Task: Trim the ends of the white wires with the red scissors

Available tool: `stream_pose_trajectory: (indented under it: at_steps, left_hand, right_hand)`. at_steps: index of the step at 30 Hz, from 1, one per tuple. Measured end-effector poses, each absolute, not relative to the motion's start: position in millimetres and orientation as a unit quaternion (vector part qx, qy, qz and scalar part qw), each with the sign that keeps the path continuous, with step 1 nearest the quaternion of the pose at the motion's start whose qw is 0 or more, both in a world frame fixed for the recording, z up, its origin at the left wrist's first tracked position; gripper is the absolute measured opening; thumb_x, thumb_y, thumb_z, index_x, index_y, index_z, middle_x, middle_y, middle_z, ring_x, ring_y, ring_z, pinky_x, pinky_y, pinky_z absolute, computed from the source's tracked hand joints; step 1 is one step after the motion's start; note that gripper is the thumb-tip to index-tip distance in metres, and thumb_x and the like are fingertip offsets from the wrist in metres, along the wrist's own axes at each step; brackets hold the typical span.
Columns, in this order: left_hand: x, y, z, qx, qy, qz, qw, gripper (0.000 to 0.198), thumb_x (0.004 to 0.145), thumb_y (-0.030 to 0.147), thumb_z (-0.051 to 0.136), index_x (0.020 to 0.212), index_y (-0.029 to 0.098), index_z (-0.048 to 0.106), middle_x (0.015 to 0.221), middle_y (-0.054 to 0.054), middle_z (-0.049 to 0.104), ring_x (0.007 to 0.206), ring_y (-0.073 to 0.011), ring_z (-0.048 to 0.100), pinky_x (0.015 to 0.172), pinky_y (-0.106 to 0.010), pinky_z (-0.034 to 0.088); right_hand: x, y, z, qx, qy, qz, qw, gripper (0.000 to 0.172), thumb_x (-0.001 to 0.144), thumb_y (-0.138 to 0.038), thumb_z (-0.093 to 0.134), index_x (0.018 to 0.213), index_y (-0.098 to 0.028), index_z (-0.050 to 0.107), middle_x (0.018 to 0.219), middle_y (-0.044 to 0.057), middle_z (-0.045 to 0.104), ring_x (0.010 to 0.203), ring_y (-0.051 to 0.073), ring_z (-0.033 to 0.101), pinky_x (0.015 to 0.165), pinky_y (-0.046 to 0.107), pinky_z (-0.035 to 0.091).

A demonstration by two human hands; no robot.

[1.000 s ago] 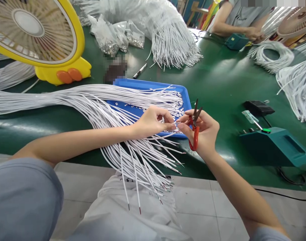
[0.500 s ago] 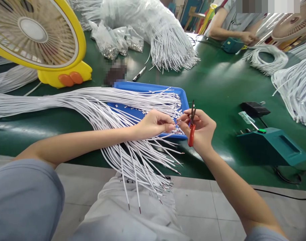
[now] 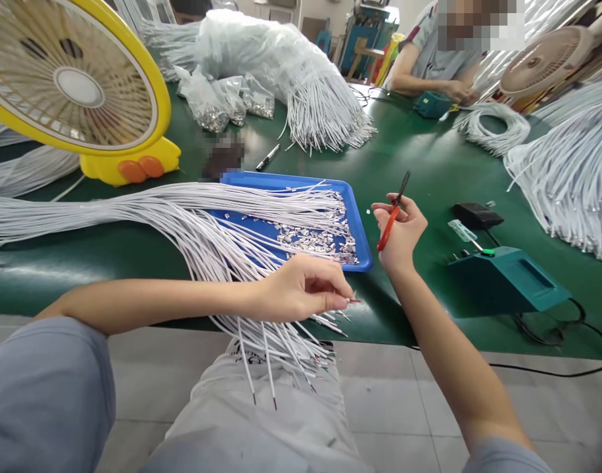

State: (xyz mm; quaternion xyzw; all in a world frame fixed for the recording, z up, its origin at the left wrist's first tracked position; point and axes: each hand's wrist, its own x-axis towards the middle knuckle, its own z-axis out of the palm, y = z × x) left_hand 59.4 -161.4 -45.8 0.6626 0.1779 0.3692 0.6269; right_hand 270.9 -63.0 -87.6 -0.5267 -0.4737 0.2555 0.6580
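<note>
"So, what is seen on the green surface (image 3: 404,151)?"

"White wires (image 3: 148,200) are laid across a blue tray (image 3: 361,233). In the half-curled right hand (image 3: 404,235), now pulled away from the left hand (image 3: 296,287), red scissors (image 3: 390,225) are held, so the wire work may be paused. By that left hand, one reddish wire end (image 3: 354,301) is pinched tight, just outside the tray's near edge."

"What's hidden?"

"Some wires are covered by the left arm (image 3: 158,305); that tiny end is blurred."
</note>
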Motion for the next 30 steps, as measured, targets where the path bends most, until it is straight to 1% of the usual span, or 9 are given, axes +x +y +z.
stream_pose_trajectory:
  at_steps: [4,7,12,16,18,20,22,25,30]
  left_hand:
    - [56.7,-170.4,-41.3,0.734,0.156,0.356,0.557,0.008,0.079,0.015,0.066,0.075,0.009,0.069,0.072,-0.008,0.064,0.057,-0.0082,0.052,0.047,-0.019,0.039]
    - [55.1,-174.2,-41.8,0.775,0.118,0.337,0.521,0.012,0.082,0.017,0.063,0.074,0.010,0.068,0.071,-0.008,0.064,0.056,-0.0087,0.051,0.048,-0.021,0.040]
    - [57.5,-189.8,-45.7,0.823,0.006,0.218,0.524,0.013,0.086,0.016,0.058,0.077,0.012,0.066,0.075,-0.010,0.066,0.062,-0.0114,0.057,0.057,-0.022,0.049]
    - [58.3,-190.0,-43.8,0.870,-0.023,0.277,0.407,0.010,0.087,0.018,0.059,0.082,0.013,0.066,0.097,-0.014,0.070,0.096,-0.0214,0.065,0.089,-0.032,0.051]
    - [53.4,-175.7,-38.8,0.895,0.009,0.309,0.321,0.014,0.089,0.018,0.055,0.083,0.014,0.067,0.096,-0.012,0.071,0.093,-0.0191,0.066,0.086,-0.031,0.051]
    - [44.0,-151.5,-32.2,0.930,0.078,0.285,0.219,0.022,0.093,0.021,0.049,0.082,0.014,0.067,0.083,-0.008,0.071,0.073,-0.0133,0.064,0.065,-0.025,0.049]
    - [32.2,-121.9,-26.0,0.946,0.221,0.231,0.064,0.031,0.095,0.025,0.044,0.078,0.014,0.068,0.070,-0.005,0.068,0.062,-0.0134,0.061,0.054,-0.024,0.040]
    - [16.3,-81.5,-22.5,0.912,0.391,0.109,-0.058,0.032,0.094,0.026,0.041,0.085,0.014,0.070,0.085,-0.006,0.070,0.074,-0.0182,0.065,0.057,-0.024,0.039]
    - [7.5,-53.6,-29.7,0.867,0.492,0.015,-0.074,0.033,0.093,0.026,0.039,0.097,0.014,0.069,0.101,-0.010,0.070,0.094,-0.0239,0.067,0.072,-0.028,0.045]
  right_hand:
    - [287.9,-50.3,-87.3,-0.547,-0.399,0.230,0.699,0.029,0.062,-0.014,0.059,0.091,-0.020,0.056,0.071,-0.002,0.066,0.049,0.007,0.053,0.042,0.017,0.039]
    - [302.4,-39.3,-92.9,-0.576,-0.392,0.190,0.692,0.029,0.065,-0.016,0.055,0.093,-0.021,0.053,0.073,-0.003,0.066,0.047,0.006,0.052,0.040,0.017,0.038]
    - [319.7,-23.7,-110.5,-0.612,-0.475,0.140,0.616,0.027,0.067,-0.015,0.056,0.094,-0.018,0.057,0.077,0.001,0.068,0.070,0.014,0.066,0.066,0.026,0.052]
    - [326.7,-17.6,-122.5,-0.634,-0.578,0.113,0.502,0.031,0.067,-0.014,0.058,0.097,-0.018,0.061,0.092,0.006,0.071,0.088,0.019,0.067,0.085,0.034,0.050]
    - [328.6,-16.9,-126.1,-0.638,-0.622,0.108,0.441,0.033,0.068,-0.015,0.058,0.100,-0.019,0.062,0.100,0.006,0.071,0.095,0.021,0.066,0.088,0.035,0.049]
    - [329.7,-17.1,-128.1,-0.647,-0.649,0.101,0.387,0.033,0.069,-0.016,0.058,0.101,-0.021,0.063,0.101,0.006,0.072,0.095,0.023,0.066,0.085,0.036,0.049]
    - [329.9,-17.9,-128.5,-0.663,-0.658,0.089,0.346,0.033,0.070,-0.018,0.058,0.101,-0.022,0.065,0.098,0.007,0.072,0.092,0.024,0.066,0.082,0.037,0.049]
    - [328.7,-19.4,-126.9,-0.678,-0.662,0.067,0.312,0.033,0.072,-0.018,0.056,0.103,-0.022,0.066,0.093,0.007,0.073,0.088,0.025,0.067,0.076,0.035,0.049]
    - [325.4,-20.6,-123.1,-0.685,-0.670,0.039,0.285,0.034,0.074,-0.017,0.055,0.105,-0.021,0.067,0.085,0.007,0.073,0.083,0.026,0.067,0.072,0.033,0.047]
